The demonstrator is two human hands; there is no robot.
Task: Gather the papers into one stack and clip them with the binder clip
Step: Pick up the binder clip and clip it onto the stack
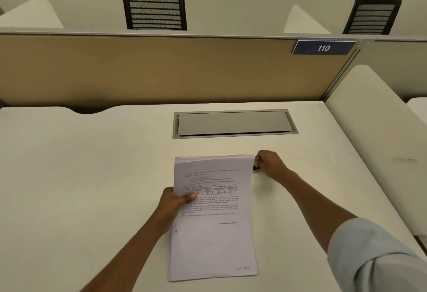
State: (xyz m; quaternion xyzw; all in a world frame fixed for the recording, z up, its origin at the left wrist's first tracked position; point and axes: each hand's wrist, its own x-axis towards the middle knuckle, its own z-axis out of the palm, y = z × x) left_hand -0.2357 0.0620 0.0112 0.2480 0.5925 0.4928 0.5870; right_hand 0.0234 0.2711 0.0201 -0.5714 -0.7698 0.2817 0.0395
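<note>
The papers (pixel 212 217) sit as one stack on the pale desk (pixel 80 176), squared up fairly well, with printed text and a small table showing on the top sheet. The far end of the stack lifts a little off the desk, and the sheet edges fan slightly there.

The left hand (pixel 176 201) grips the stack at its left edge, about halfway along: the thumb presses on top of the printed page and the fingers curl underneath, so the hand is closed on the papers.

The right hand (pixel 269 163) is at the far right corner of the stack, touching that corner. Its fingers are pinched narrowly around the binder clip (pixel 256 167), a small dark thing with a glint of metal handle just beside the paper edge. From here it is hard to tell whether the clip's mouth already bites the sheets or only sits against them.

Beyond the papers, a gray flap (pixel 233 123) is set in the desk, and a sign (pixel 323 47) reading 110 hangs on the partition.
</note>
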